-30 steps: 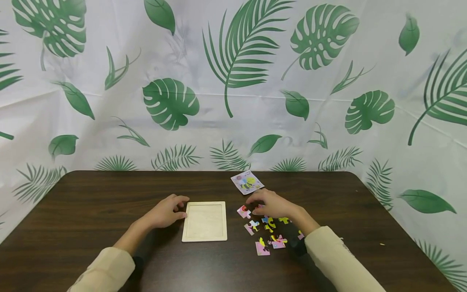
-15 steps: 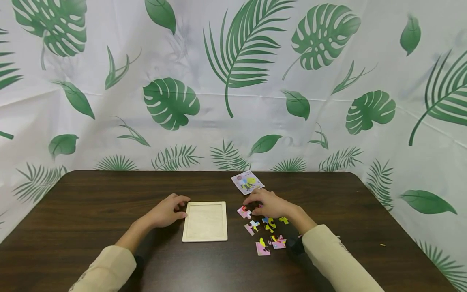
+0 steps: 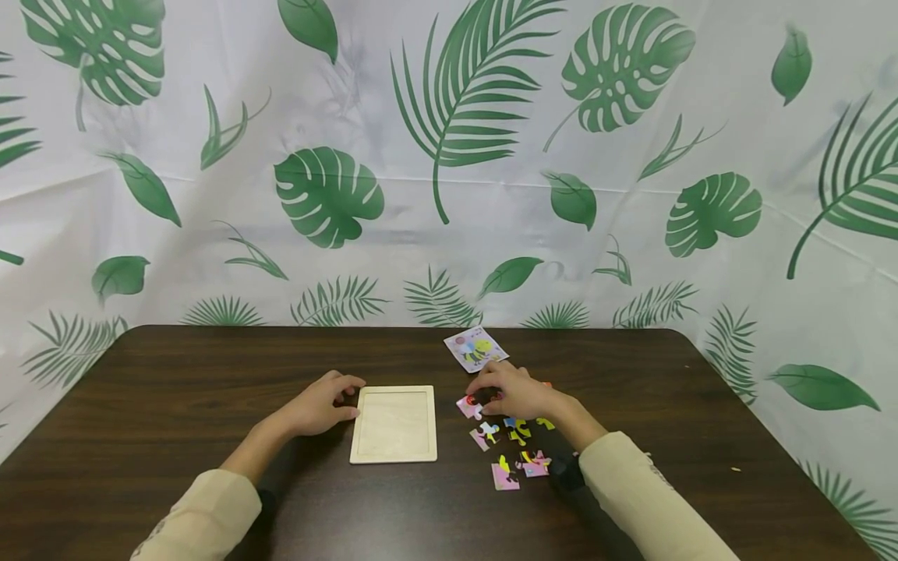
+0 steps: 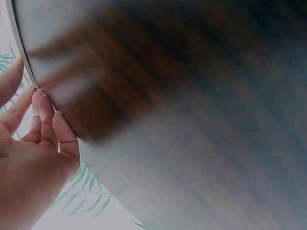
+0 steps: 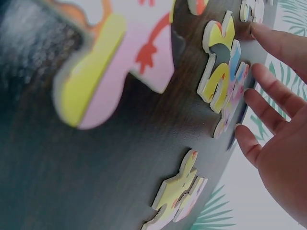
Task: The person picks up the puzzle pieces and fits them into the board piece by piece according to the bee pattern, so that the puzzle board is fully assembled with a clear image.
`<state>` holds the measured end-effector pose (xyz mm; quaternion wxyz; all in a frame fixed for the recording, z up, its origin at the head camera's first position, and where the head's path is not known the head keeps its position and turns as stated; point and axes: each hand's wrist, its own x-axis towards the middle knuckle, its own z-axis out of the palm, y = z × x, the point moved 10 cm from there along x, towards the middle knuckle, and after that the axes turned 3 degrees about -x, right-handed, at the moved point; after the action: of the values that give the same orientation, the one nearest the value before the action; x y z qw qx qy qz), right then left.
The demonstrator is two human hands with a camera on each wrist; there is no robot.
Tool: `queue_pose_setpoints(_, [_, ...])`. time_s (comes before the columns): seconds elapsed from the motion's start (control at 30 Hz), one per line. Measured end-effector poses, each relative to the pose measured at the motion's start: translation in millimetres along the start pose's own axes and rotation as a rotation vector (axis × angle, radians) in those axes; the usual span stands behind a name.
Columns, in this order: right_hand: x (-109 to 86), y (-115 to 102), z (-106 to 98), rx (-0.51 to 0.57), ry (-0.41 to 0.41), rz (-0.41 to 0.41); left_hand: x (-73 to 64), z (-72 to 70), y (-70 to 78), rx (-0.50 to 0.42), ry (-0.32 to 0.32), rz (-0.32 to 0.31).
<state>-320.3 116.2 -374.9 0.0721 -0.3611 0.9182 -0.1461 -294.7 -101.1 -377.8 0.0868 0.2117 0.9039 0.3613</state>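
A square light-wood puzzle tray point(image 3: 394, 425) lies on the table, its recess bare. My left hand point(image 3: 319, 407) rests at its left side, thumb and fingertips at the rim; the left wrist view has these loosely bent fingers point(image 4: 46, 117) along a pale edge. To the right, my right hand point(image 3: 517, 391) is low over loose jigsaw pieces, fingers spread and slightly bent. Seen from the right wrist, its fingertips come down beside a yellow and pink jigsaw piece point(image 5: 221, 79), nothing pinched between them. A pink piece with a red spot point(image 3: 468, 406) lies just left of that hand, which hides several others.
Behind the right hand lies a square card with a bee picture point(image 3: 475, 348). More jigsaw pieces, such as a pink one point(image 3: 505, 474), are scattered nearer the front. A leaf-print cloth point(image 3: 449, 195) hangs behind the dark wood table point(image 3: 393, 514).
My right hand has shifted very slightly left over the pieces. The left hand and the tray stay where they were.
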Motion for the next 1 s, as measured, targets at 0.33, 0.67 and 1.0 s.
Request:
queue_pose_setpoints(0.33, [1.0, 2.7, -0.5, -0.002, 0.004, 0.033, 1.2, -0.2, 0.3, 0.017, 0.007, 0.017])
queue_pose_setpoints(0.67, [0.5, 4.7, -0.7, 0.018, -0.006, 0.051, 1.2, 1.9, -1.1, -0.001, -0.007, 0.012])
queue_pose_setpoints(1.0, [1.5, 4.0, -0.1, 0.016, 0.013, 0.052, 1.4, 3.1, -3.8, 0.001, -0.011, -0.002])
